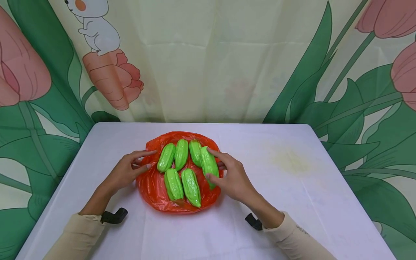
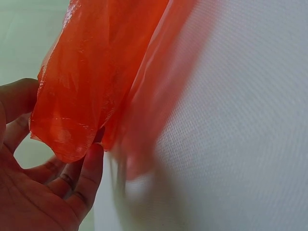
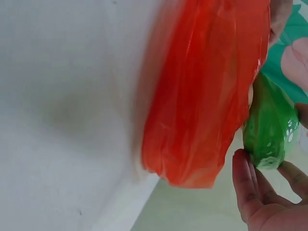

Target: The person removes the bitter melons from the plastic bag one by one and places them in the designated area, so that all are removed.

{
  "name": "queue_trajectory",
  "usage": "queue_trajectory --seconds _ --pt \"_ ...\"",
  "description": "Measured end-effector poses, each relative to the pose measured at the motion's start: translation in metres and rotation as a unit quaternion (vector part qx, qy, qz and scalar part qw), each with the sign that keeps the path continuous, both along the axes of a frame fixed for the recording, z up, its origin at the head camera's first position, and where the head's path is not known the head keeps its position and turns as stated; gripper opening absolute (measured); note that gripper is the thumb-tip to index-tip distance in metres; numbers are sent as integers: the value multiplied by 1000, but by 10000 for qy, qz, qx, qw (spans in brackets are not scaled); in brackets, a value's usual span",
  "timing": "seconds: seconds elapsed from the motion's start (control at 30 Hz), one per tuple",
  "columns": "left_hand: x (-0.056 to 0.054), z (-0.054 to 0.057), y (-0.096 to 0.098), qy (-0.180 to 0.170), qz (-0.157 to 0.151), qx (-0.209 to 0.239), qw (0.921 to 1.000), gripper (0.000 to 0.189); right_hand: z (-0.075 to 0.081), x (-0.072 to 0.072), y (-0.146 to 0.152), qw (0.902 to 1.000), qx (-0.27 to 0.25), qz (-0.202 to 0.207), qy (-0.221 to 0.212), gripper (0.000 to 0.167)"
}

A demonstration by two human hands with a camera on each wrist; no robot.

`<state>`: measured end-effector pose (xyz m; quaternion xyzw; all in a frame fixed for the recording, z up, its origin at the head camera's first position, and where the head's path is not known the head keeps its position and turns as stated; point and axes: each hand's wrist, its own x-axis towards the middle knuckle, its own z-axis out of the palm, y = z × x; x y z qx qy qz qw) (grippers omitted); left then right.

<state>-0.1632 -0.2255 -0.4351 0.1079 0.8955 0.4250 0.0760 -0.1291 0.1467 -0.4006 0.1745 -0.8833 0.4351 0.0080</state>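
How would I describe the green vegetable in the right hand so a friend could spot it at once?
Start at the white-covered table, then find the red plastic bag on it. At the bag's right side in the head view is a glossy green vegetable. Unlike its five neighbours, it is held in the right hand.

One spread, one holding

The left forearm (image 1: 92, 206) slants forward and inward. The left grip (image 1: 126, 171) has its index finger (image 1: 144, 153) and left thumb (image 1: 144, 169) apart, the index nearly straight. From the opposite side, the right forearm (image 1: 268, 211) angles in. The right grip (image 1: 234, 177) is bent in a hold, the right thumb (image 1: 215, 180) opposing the fingers (image 3: 245, 187). The two face each other.
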Motion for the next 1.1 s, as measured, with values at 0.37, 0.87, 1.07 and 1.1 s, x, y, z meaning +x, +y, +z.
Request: queue_trajectory --seconds 0.37,0.87,1.07,1.1 --pt "2 2 0 -10 51 -2 10000 53 5 -16 15 9993 -238 -266 80 76" --pt "1 0 1 51 46 -10 10000 53 13 -44 44 9973 -125 -723 100 74" --pt "1 1 1 65 19 36 10000 53 12 -53 50 9961 -1 -879 -119 76" --pt "2 1 2 53 21 34 10000 53 12 -54 51 9959 14 -894 -155 76"
